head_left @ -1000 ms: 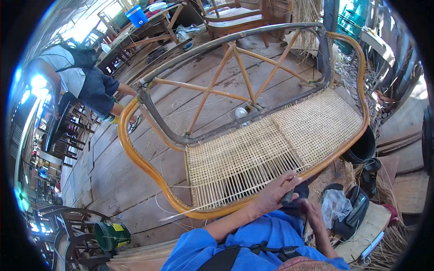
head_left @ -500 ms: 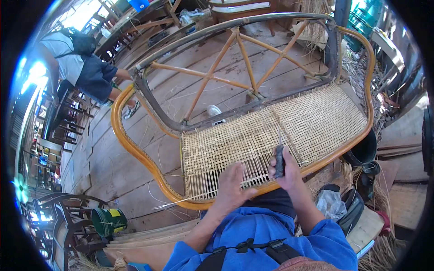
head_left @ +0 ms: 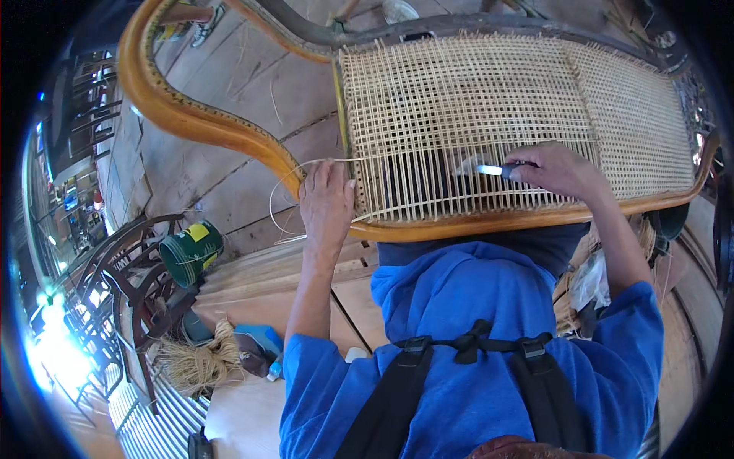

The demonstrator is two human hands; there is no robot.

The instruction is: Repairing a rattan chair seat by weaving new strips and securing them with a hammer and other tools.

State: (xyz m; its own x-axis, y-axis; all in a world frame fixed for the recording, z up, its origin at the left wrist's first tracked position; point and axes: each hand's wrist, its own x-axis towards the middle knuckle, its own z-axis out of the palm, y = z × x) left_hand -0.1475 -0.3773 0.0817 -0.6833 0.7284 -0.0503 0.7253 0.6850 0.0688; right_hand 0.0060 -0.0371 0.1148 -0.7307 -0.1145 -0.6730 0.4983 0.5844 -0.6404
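Observation:
A half-woven cane panel (head_left: 489,115) fills a curved rattan frame (head_left: 206,126) in front of me. My left hand (head_left: 327,200) rests on the frame's near rail at the panel's left edge, fingers on a thin cane strand (head_left: 284,183) that loops off to the left. My right hand (head_left: 556,170) is closed on a small metal-tipped tool (head_left: 489,169), its tip lying on the weave near the panel's middle. The near rows of the panel are only upright strands.
A green can (head_left: 189,251) lies on the plank floor to my left, next to dark metal chairs (head_left: 130,291). A bundle of straw fibre (head_left: 200,361) and a blue object (head_left: 264,340) sit lower left. More cane bundles lie at right.
The view has dropped close over the panel. My left hand went to the panel's left edge and took the strand; my right hand brought the tool onto the weave.

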